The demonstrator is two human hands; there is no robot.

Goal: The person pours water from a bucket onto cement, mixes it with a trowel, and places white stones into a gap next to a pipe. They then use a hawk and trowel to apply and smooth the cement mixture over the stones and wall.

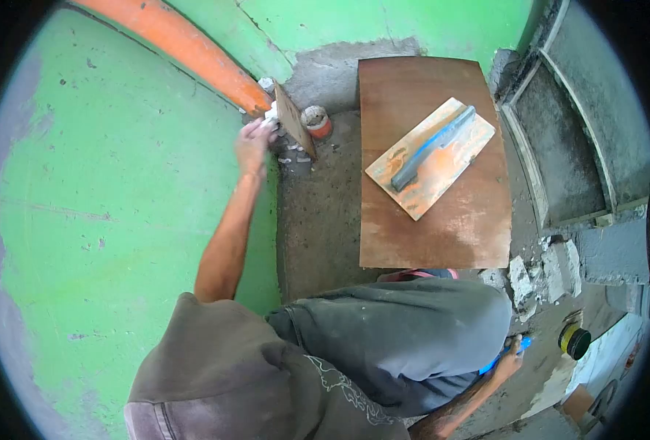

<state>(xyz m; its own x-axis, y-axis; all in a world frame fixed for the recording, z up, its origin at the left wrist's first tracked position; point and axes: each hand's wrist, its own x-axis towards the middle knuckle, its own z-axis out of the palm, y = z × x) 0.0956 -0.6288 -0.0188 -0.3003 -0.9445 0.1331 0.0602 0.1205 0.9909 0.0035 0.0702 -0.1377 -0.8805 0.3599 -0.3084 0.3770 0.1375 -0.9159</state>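
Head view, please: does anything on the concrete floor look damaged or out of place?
Yes: small white fragments lie scattered by the left hand, beside a tilted brown square panel; broken white chunks lie right of the brown wooden board.

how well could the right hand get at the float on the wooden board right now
Probably yes: the float lies uncovered on the wooden board, just past the knee. But the right hand is holding a blue object, so it is not free.
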